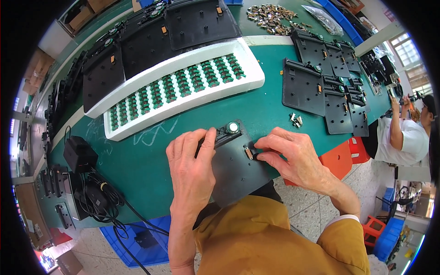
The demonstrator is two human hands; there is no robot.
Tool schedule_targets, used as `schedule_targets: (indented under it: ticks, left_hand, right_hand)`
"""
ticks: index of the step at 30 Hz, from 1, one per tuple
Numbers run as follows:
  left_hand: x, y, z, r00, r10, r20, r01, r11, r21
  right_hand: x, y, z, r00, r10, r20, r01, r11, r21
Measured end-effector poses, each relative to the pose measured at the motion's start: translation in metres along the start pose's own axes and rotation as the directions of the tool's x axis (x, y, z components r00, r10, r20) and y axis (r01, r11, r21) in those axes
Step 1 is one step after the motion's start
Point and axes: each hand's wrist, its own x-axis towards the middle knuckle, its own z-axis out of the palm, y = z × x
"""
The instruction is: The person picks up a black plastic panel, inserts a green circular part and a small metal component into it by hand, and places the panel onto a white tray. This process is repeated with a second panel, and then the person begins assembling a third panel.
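Observation:
A black plastic panel (236, 176) lies at the table's front edge, close to my body. At its top sits a round green-rimmed part (233, 127) with a pale centre, and near its right side a small metal connector (249, 152). My left hand (190, 167) holds the panel by its upper left, fingers bent over the raised bar there. Thumb and fingers of my right hand (295, 156) pinch a small black piece (255, 153) beside the connector. The fingertips partly cover that piece, so I cannot tell whether it is attached.
Beyond the panel stands a white foam tray (183, 103) with rows of green coils. Similar black panels (302, 89) lie to the right and far left. Loose metal connectors (295, 120) lie nearby, with a heap (270, 18) farther back. Black cables (98, 192) tangle at left. Another person (403, 133) works at right.

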Motion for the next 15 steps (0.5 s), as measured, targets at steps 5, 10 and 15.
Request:
schedule_targets:
  ticks: [5,10,15]
  left_hand:
    - [0.005,-0.002,0.004,0.999,-0.031,-0.021,0.030,0.999,-0.044]
    - [-0.003,-0.001,0.001,0.995,-0.074,-0.063,0.069,0.994,-0.085]
    - [-0.004,0.004,0.002,0.991,-0.084,-0.106,0.072,0.991,-0.110]
  right_hand:
    - [-0.010,0.003,-0.004,0.993,0.115,0.017,-0.116,0.981,0.154]
    - [-0.020,-0.004,-0.005,0.930,0.303,0.207,-0.360,0.859,0.363]
    - [-0.028,-0.007,-0.002,0.892,0.350,0.287,-0.452,0.724,0.522]
